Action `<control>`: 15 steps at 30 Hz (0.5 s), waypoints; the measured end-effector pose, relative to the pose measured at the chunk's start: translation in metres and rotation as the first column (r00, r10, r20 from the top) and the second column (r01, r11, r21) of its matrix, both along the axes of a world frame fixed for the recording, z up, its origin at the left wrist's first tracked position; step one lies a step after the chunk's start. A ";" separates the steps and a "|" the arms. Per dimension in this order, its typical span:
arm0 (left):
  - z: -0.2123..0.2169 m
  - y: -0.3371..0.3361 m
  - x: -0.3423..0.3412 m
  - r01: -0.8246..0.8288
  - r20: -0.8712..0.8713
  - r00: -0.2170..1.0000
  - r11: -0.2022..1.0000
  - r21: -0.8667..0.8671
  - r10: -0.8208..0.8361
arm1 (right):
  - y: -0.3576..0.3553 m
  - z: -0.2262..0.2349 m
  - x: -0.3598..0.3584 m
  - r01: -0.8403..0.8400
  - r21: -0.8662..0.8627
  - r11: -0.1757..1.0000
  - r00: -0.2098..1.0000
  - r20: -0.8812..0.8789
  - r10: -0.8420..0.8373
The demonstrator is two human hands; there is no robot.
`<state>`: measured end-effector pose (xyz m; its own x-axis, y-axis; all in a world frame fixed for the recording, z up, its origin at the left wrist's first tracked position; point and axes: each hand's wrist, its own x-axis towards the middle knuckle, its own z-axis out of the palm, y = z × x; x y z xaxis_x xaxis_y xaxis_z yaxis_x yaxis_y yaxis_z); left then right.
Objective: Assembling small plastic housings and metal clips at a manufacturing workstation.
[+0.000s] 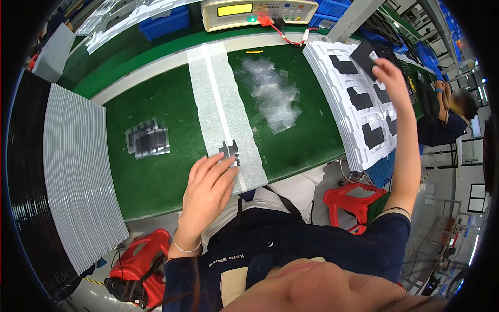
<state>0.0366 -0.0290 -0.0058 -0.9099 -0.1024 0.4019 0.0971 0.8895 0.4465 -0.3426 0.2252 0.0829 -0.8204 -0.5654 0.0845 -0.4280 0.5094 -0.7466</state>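
My left hand (206,188) lies with its fingers stretched out over a small black part with a notched outline (233,147). The fingertips touch that part, which rests on a pale cloth strip (203,88) running across the green bench. At the upper right, my right hand (391,80) pinches a flat black rectangular piece (363,59) by its edge, over a white moulded tray (358,118). Black flat pieces (373,136) sit in several of the tray's pockets. A small white spot shows on the held piece beside my fingertips.
Loose clear film pieces (275,99) are heaped right of the strip. Clear films with black parts (149,139) lie left. A tall stack of grey trays (78,171) borders the bench. A meter with red and black leads (259,14) stands behind. Red stools (353,200) stand below.
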 end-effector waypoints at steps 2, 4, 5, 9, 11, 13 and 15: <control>0.001 -0.002 0.003 -0.041 -0.062 0.997 0.996 0.081 0.046 | -0.018 -0.009 0.075 -0.089 -0.168 0.982 0.978 0.170 0.118; 0.000 -0.002 0.004 -0.029 -0.204 0.975 0.960 0.277 0.088 | -0.028 -0.014 0.140 -0.275 -0.107 0.955 0.912 0.284 0.294; -0.005 0.003 0.005 -0.041 -0.183 0.978 0.960 0.278 0.095 | -0.040 -0.020 0.167 -0.429 -0.124 0.895 0.870 0.209 0.446; 0.004 0.026 -0.001 0.105 -0.075 0.970 0.123 0.987 -0.231 | -0.074 -0.026 0.206 -0.627 -0.161 0.762 0.742 0.176 0.647; 0.007 0.033 -0.014 0.039 0.039 0.960 0.272 0.961 -0.278 | -0.084 -0.040 0.205 -0.570 -0.218 0.792 0.733 0.300 0.611; 0.003 0.038 -0.015 -0.052 0.092 0.977 0.203 0.978 -0.195 | -0.087 -0.051 0.204 -0.553 -0.194 0.810 0.735 0.343 0.584; 0.004 0.034 -0.010 -0.034 0.073 0.966 0.158 0.987 -0.246 | -0.087 -0.070 0.190 -0.596 -0.579 0.557 0.428 0.358 0.830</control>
